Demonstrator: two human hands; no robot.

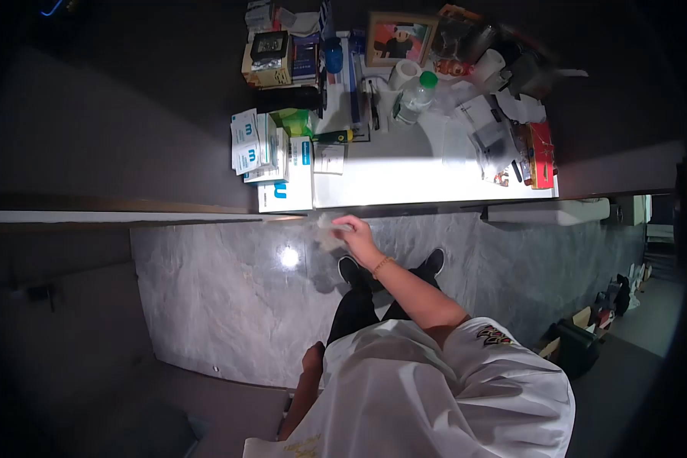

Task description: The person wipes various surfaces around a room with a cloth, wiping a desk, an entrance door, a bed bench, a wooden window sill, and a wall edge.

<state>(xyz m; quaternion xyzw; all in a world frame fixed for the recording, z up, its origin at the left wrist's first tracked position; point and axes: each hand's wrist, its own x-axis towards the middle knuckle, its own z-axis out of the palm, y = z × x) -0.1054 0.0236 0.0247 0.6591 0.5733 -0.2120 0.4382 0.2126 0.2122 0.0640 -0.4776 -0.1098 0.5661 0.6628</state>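
Observation:
My right hand point(356, 235), with a beaded bracelet on the wrist, reaches out over the floor in front of the desk edge. Its fingers are pinched on a pale, thin, crumpled piece point(328, 233), blurred and partly see-through; whether it is tissue or plastic film, I cannot tell. The white boxes point(291, 177) at the desk's left front corner are the nearest items to it. Beside my left thigh hangs my left hand point(313, 357), low and away from the desk, its fingers hidden from above.
On the white desk point(389, 179) stand a clear bottle with a green cap point(416, 101), a paper roll point(406, 74), a framed picture point(399, 42) and a red box point(541, 156). My shoes point(433, 263) are on the grey marbled floor point(229, 305). A dark case point(572, 347) sits far right.

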